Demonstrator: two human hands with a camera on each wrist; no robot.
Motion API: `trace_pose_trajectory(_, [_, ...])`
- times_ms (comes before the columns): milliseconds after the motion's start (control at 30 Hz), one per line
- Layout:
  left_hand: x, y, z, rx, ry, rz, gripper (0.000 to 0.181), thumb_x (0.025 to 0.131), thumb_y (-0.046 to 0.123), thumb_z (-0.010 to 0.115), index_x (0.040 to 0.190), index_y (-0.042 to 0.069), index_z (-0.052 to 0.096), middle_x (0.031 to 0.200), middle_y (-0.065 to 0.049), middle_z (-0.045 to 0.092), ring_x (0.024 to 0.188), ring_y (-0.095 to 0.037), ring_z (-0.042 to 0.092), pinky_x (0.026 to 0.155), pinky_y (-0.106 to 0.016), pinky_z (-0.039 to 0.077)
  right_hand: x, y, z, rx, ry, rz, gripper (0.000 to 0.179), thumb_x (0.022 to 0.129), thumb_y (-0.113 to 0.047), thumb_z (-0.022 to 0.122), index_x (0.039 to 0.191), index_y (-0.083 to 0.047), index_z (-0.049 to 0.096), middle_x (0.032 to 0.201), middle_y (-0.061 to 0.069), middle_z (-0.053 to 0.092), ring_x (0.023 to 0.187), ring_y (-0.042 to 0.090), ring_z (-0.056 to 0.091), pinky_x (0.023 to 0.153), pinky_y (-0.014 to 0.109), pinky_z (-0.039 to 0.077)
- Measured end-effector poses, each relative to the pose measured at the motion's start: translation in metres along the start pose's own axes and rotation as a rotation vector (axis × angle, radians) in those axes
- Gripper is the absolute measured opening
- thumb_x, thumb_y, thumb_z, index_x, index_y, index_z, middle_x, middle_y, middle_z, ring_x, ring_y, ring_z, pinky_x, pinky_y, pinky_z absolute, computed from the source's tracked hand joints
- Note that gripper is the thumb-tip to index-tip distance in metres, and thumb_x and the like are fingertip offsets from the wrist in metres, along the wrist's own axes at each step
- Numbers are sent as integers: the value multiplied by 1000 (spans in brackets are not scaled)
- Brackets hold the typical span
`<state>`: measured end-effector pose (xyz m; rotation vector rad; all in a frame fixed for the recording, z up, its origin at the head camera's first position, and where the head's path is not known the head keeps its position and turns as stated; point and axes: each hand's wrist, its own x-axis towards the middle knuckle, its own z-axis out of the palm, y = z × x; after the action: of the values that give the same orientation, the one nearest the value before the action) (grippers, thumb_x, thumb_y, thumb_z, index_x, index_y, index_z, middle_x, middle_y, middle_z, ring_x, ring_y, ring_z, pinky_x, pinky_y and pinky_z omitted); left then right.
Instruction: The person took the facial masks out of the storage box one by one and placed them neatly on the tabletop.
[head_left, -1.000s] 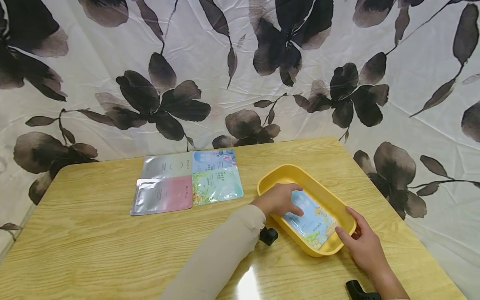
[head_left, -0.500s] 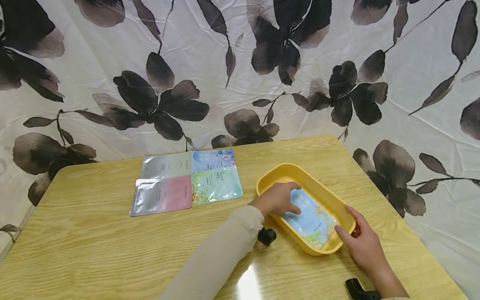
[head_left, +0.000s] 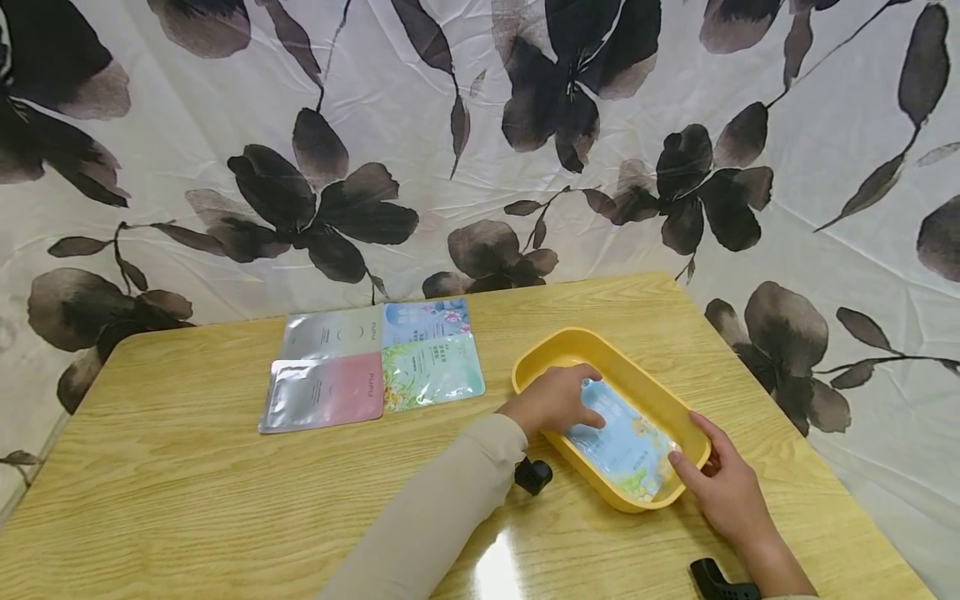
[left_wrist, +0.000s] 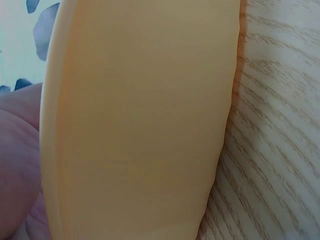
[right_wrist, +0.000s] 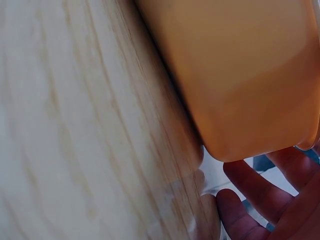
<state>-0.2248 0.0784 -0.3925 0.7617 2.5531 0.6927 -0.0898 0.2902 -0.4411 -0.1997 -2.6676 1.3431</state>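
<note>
We saw the left hand (head_left: 555,400) bent over the near rim of a yellow, round-cornered plastic tray (head_left: 641,385), its thumb and fingers spread wide, though we could not tell whether they touched anything inside. The right hand (head_left: 726,485) gripped the tray's near right end, thumb at the rim. Between both hands, we saw a glossy, flat, light-blue packet (head_left: 621,437) lying in the tray

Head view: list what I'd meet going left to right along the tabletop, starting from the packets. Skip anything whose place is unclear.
Pink-and-silver packet with the silver packet behind it → green packet with the blue packet behind it → yellow tray with another packet inside → right hand.
</note>
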Motion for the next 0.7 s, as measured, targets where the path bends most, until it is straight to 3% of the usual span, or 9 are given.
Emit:
trace_pose_trajectory(267, [0, -4, -2, -112, 13, 56, 60, 70, 41, 73, 123, 25, 50, 114, 4, 55, 101, -8, 50, 81, -21, 42, 0, 1, 0, -2, -3, 5, 68, 87, -34, 57, 142, -13, 24, 127, 24, 41, 107, 33, 49, 69, 9, 42])
trace_pose_trajectory(433, [0, -8, -4, -141, -46, 131, 52, 69, 43, 74, 116, 30, 56, 113, 10, 53, 95, -6, 48, 79, -20, 40, -1, 1, 0, -19, -5, 9, 67, 87, -34, 57, 142, -13, 24, 127, 23, 42, 106, 32, 49, 69, 10, 43])
trace_pose_trajectory(567, [-1, -9, -7, -125, -82, 179, 43, 72, 38, 73, 111, 30, 59, 116, 11, 51, 102, -5, 45, 84, -19, 37, 0, 0, 1, -14, -8, 1, 67, 87, -33, 57, 142, -13, 24, 126, 23, 42, 105, 31, 50, 69, 11, 44])
trace_pose_trajectory(700, [-2, -10, -9, -180, -58, 186, 33, 75, 25, 73, 106, 27, 60, 113, 12, 53, 100, -5, 45, 83, -18, 36, 0, 0, 1, -17, -1, -2, 66, 87, -32, 58, 141, -13, 24, 127, 23, 42, 103, 18, 52, 70, 10, 43])
